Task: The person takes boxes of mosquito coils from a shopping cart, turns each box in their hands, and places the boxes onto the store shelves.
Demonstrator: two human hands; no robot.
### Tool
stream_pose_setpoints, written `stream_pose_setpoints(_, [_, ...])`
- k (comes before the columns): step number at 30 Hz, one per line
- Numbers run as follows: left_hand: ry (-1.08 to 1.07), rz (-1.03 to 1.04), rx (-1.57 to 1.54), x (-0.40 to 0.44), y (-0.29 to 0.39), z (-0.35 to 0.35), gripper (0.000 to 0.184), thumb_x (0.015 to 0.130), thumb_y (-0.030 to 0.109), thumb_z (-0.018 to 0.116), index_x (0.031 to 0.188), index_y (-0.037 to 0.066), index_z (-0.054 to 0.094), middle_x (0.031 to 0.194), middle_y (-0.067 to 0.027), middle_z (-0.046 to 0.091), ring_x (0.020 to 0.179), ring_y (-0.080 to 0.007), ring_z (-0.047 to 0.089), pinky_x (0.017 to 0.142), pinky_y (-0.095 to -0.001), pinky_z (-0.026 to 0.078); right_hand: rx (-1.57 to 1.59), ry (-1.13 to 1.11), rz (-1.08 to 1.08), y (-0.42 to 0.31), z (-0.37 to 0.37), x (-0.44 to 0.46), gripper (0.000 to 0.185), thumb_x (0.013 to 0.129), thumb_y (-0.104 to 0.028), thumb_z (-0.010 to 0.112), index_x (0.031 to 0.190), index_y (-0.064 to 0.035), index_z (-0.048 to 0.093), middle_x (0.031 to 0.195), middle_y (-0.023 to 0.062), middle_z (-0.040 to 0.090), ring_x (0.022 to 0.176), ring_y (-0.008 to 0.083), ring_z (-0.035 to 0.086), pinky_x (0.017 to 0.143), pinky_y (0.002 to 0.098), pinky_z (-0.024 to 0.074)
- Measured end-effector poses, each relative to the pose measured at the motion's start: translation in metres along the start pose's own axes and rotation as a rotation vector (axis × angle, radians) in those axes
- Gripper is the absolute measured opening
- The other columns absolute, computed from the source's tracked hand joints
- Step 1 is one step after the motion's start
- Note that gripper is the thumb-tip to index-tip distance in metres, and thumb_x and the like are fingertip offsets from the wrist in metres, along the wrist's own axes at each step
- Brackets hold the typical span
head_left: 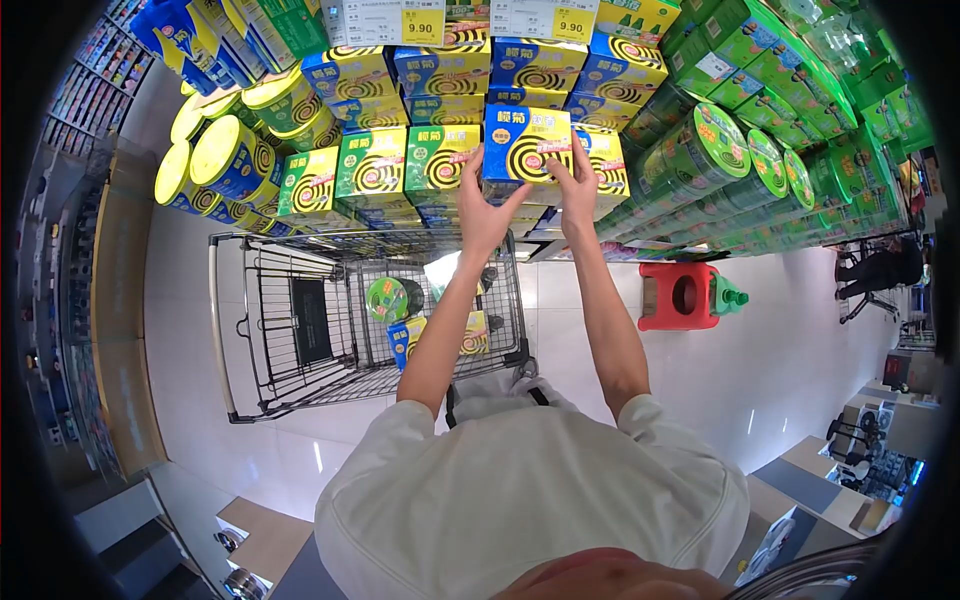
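Gripped a box point(528, 145) by its two sides, with the fingers of left hand point(484, 212) and right hand point(576, 190) wrapped against it, at the stack point(372, 165) beyond the cart point(310, 320). Appeared mid-handling; could not tell whether lifting or setting down. Probably called next for a level, two-handed hold, clear of the cart's rim and neighbouring boxes.

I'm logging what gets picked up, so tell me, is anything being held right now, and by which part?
A blue and yellow box, held at its lower sides: left hand on the left, right hand on the right.
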State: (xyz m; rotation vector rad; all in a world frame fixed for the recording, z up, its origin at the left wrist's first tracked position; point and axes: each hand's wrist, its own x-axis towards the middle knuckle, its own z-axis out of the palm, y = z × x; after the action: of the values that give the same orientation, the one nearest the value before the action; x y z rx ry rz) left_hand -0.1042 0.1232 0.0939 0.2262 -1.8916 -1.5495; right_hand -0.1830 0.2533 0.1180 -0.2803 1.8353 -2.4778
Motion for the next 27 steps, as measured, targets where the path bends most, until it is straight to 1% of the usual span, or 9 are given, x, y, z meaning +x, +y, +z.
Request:
stream_pose_setpoints(3, [-0.011, 0.028, 0.024, 0.009, -0.002, 0.005, 0.085, 0.077, 0.014, 0.090, 0.143, -0.004, 0.040, 0.139, -0.0201, 0.053, 0.124, -0.0248, 0.058, 0.105, -0.0372, 0.047, 0.061, 0.065, -0.003, 0.006, 0.004, 0.003, 0.070, 0.090, -0.006, 0.074, 0.150, 0.0082, 0.042, 0.144, 0.0149, 0.054, 0.132, 0.0197, 0.051, 0.110, 0.0324, 0.0393])
stream_pose_setpoints(5, [0.023, 0.022, 0.039, 0.014, 0.000, 0.008, 0.086, 0.076, 0.014, 0.090, 0.143, -0.005, 0.041, 0.137, -0.0191, 0.054, 0.124, -0.0249, 0.058, 0.105, -0.0371, 0.047, 0.111, 0.277, 0.068, 0.009, 0.008, -0.006, 0.066, 0.090, -0.010, 0.076, 0.146, 0.0081, 0.047, 0.143, 0.0153, 0.054, 0.131, 0.0201, 0.051, 0.110, 0.0335, 0.0382])
stream_pose_setpoints(6, [0.018, 0.026, 0.106, 0.016, 0.000, 0.008, 0.086, 0.076, 0.014, 0.091, 0.143, -0.005, 0.040, 0.134, -0.0186, 0.054, 0.124, -0.0252, 0.057, 0.105, -0.0371, 0.047, 0.151, 0.352, 0.071, 0.009, 0.012, -0.011, 0.059, 0.088, -0.011, 0.079, 0.139, 0.0066, 0.053, 0.137, 0.0150, 0.056, 0.123, 0.0192, 0.054, 0.106, 0.0329, 0.0405])
stream_pose_setpoints(7, [0.013, 0.022, 0.103, 0.018, 0.001, 0.007, 0.086, 0.076, 0.014, 0.091, 0.143, -0.005, 0.040, 0.134, -0.0186, 0.054, 0.124, -0.0252, 0.057, 0.105, -0.0371, 0.047, 0.147, 0.357, 0.072, 0.008, 0.015, -0.015, 0.059, 0.088, -0.011, 0.079, 0.139, 0.0066, 0.053, 0.137, 0.0150, 0.056, 0.123, 0.0192, 0.054, 0.106, 0.0329, 0.0405])
stream_pose_setpoints(10, [0.002, 0.030, 0.072, 0.020, -0.003, 0.006, 0.086, 0.076, 0.014, 0.091, 0.143, -0.006, 0.041, 0.135, -0.0190, 0.053, 0.124, -0.0255, 0.057, 0.106, -0.0374, 0.046, 0.011, 0.507, -0.086, 0.000, 0.024, -0.021, 0.048, 0.086, -0.008, 0.081, 0.127, 0.0043, 0.061, 0.124, 0.0122, 0.060, 0.112, 0.0152, 0.055, 0.097, 0.0304, 0.0432])
stream_pose_setpoints(13, [0.002, 0.012, 0.033, 0.020, -0.002, 0.006, 0.087, 0.076, 0.014, 0.091, 0.143, -0.006, 0.041, 0.135, -0.0188, 0.053, 0.124, -0.0253, 0.057, 0.107, -0.0373, 0.046, 0.156, 0.459, -0.015, 0.006, 0.022, -0.018, 0.046, 0.086, -0.008, 0.081, 0.126, 0.0043, 0.062, 0.123, 0.0115, 0.061, 0.112, 0.0149, 0.056, 0.097, 0.0293, 0.0433])
stream_pose_setpoints(19, [-0.002, 0.004, -0.008, 0.024, -0.009, 0.008, 0.087, 0.076, 0.014, 0.091, 0.143, -0.006, 0.040, 0.139, -0.0209, 0.052, 0.126, -0.0254, 0.056, 0.108, -0.0377, 0.045, 0.217, 0.451, 0.028, 0.018, 0.019, -0.015, 0.051, 0.091, -0.011, 0.078, 0.132, 0.0105, 0.055, 0.126, 0.0158, 0.062, 0.116, 0.0184, 0.059, 0.102, 0.0317, 0.0454])
stream_pose_setpoints(25, [0.007, 0.064, 0.059, 0.026, -0.012, 0.005, 0.088, 0.075, 0.020, 0.092, 0.143, -0.006, 0.042, 0.139, -0.0208, 0.053, 0.124, -0.0268, 0.058, 0.105, -0.0386, 0.047, 0.187, 0.432, 0.031, 0.031, 0.013, -0.014, 0.049, 0.092, -0.017, 0.078, 0.129, 0.0093, 0.059, 0.119, 0.0125, 0.066, 0.111, 0.0157, 0.061, 0.098, 0.0296, 0.0457])
stream_pose_setpoints(27, [-0.030, 0.054, 0.083, 0.027, -0.012, 0.000, 0.086, 0.076, 0.022, 0.091, 0.142, -0.004, 0.043, 0.137, -0.0205, 0.054, 0.122, -0.0270, 0.059, 0.104, -0.0382, 0.047, 0.190, 0.388, 0.057, 0.033, 0.007, -0.017, 0.047, 0.092, -0.023, 0.079, 0.123, 0.0076, 0.061, 0.116, 0.0095, 0.067, 0.106, 0.0132, 0.060, 0.093, 0.0264, 0.0450])
